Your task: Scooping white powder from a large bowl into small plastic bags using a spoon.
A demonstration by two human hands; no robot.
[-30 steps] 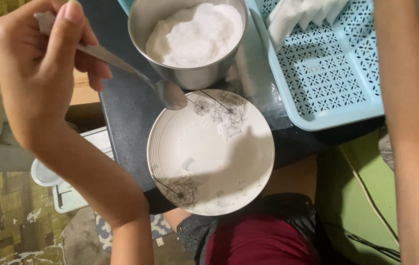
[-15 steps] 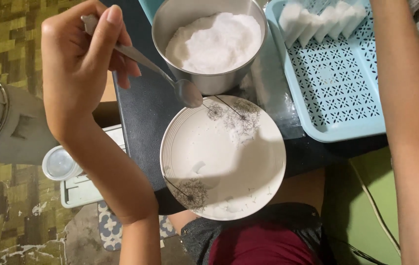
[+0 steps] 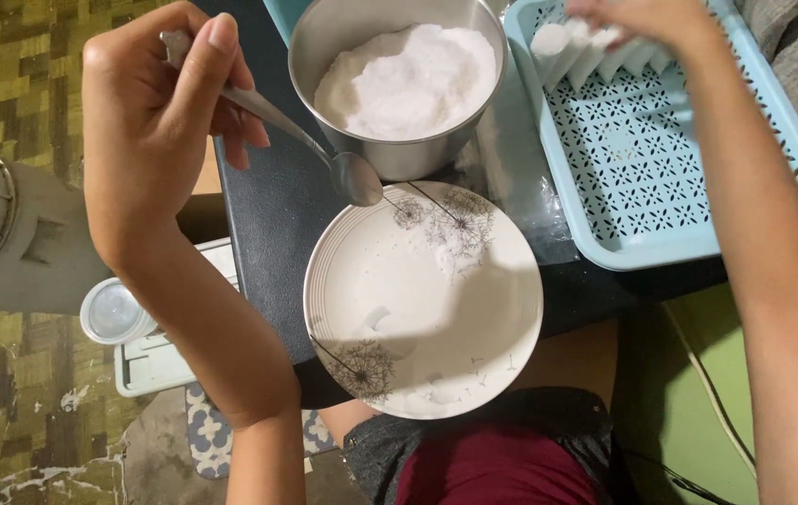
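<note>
I observed the left hand gripping a spoon by its handle, thumb and fingers closed around the upper end. The spoon's bowl hung over the gap between the steel pot and the plate, just above the plate's far rim. The pot, filled with white powder, stood at the far edge of the dark desk. The plate lay at the near edge, directly in front of the pot, overhanging the edge toward my lap. It carried a dandelion pattern and a few white smears.

The right hand reached to the far end of the blue tray, fingertips on a row of white pieces. I could not tell whether it gripped one or only touched them. The tray sat at the desk's right side, just beside the pot.

Off the desk's left edge, a white lid lay on the floor.
</note>
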